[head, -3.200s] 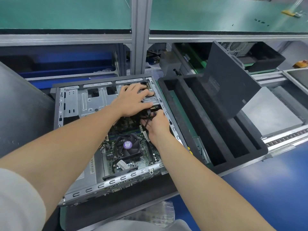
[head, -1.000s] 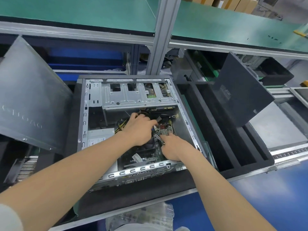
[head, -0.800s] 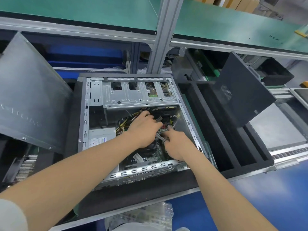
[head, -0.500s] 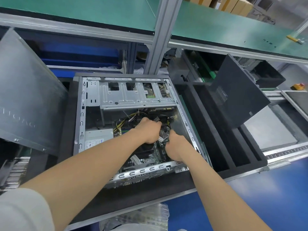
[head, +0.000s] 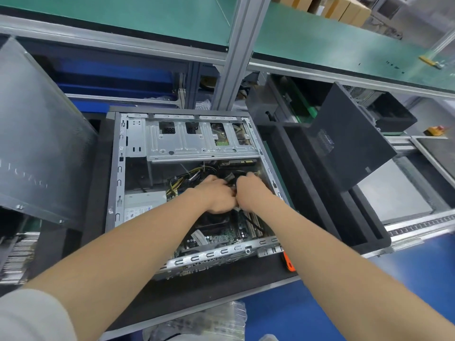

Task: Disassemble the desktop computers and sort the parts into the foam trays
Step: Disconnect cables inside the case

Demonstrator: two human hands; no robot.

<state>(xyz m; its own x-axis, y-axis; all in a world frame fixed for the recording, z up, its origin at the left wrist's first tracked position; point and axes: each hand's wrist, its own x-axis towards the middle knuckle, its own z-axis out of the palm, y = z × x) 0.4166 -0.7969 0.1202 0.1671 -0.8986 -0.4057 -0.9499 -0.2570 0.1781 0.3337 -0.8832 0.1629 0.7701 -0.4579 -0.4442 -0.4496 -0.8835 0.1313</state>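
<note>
Green bench shelving [head: 147, 16] backs a boxy steel case [head: 118, 168] where left hand [head: 218, 196] and right hand [head: 251, 193] fingers clench black cables [head: 229, 178]

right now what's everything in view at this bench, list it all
computer case: one, silver, open, centre
drive cage: one, silver, far end of case
power supply: one, grey, left inside case
cables: one bundle, yellow and black, mid-case
motherboard: one, green, near end of case
foam tray: one, black, right of case
leaning panel: one, dark grey, foam tray's right side
left panel: one, grey, left of case
cardboard boxes: several, brown, top shelf
left hand: one, bare, among cables, grip hidden
right hand: one, bare, beside left hand, grip hidden
</note>
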